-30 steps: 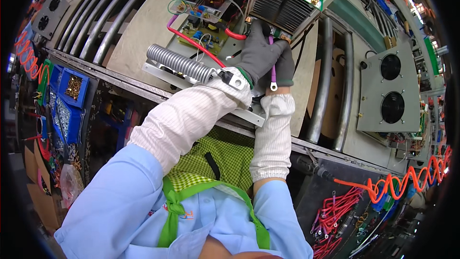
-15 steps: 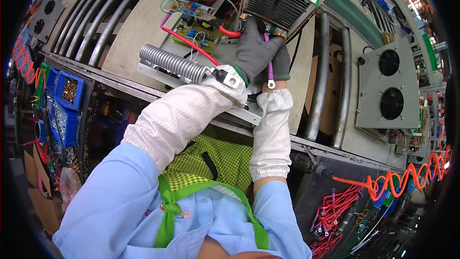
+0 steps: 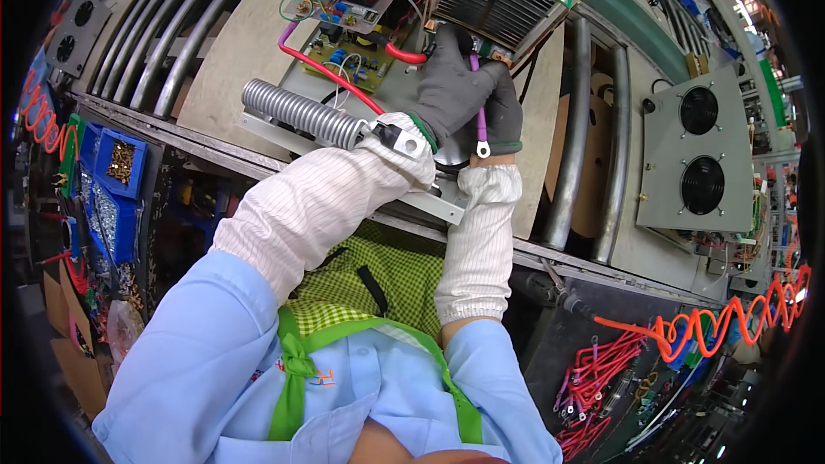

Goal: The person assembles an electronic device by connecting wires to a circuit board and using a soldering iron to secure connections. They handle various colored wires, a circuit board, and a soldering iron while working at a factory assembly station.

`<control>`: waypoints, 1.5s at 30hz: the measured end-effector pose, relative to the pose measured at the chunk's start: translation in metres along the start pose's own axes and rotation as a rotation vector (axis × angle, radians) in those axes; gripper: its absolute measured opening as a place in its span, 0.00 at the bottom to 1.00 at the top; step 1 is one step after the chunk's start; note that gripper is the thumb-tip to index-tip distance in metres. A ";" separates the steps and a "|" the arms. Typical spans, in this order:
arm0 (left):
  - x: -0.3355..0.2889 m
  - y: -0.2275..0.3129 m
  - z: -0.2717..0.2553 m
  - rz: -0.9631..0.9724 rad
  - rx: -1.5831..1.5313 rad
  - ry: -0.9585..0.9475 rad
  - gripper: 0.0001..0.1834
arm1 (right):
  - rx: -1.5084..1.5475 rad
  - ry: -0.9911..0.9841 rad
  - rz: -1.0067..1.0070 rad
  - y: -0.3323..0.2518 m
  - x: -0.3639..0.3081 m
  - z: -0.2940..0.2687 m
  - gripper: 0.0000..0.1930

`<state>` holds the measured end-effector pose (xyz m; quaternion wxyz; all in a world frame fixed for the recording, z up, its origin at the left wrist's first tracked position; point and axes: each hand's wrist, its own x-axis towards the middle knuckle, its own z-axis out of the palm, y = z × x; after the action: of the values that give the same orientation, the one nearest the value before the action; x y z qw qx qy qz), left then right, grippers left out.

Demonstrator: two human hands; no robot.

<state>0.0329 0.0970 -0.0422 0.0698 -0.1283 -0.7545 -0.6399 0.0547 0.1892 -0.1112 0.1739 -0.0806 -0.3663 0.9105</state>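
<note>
Gloved fingers, spread and grip hidden, crowd the finned heatsink at six o'clock; one purple-sleeved ring lug hangs unfastened.

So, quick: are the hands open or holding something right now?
Left hand: at the finned block; fingertips hidden, cannot tell.
Right hand: partly behind the left, cannot tell either.

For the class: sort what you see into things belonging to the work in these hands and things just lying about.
Seems part of the work:
finned block, by the left hand
purple cable, by the right hand
silver coil

Seems just lying about:
heap of red cables
grey fan box
</note>
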 end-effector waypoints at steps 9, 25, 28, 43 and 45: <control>-0.005 0.001 0.000 -0.015 -0.005 0.019 0.34 | -1.312 -0.007 -0.390 -0.008 -0.001 0.001 0.12; -0.004 -0.005 0.000 -0.002 -0.069 0.007 0.34 | -1.056 -0.036 -0.228 0.001 0.008 -0.003 0.14; -0.001 -0.010 0.002 -0.011 -0.085 -0.024 0.34 | -1.152 -0.090 -0.337 -0.001 0.006 0.003 0.17; -0.002 0.000 -0.010 -0.055 -0.015 -0.034 0.34 | -0.695 -0.092 -0.175 0.015 0.009 -0.010 0.18; -0.002 0.005 -0.012 -0.074 -0.006 -0.047 0.34 | -0.549 -0.138 -0.136 0.017 0.011 -0.016 0.18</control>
<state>0.0359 0.0859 -0.0363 0.0277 -0.1154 -0.7581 -0.6412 0.0442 0.1924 -0.1348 0.1808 -0.0376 -0.6145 0.7670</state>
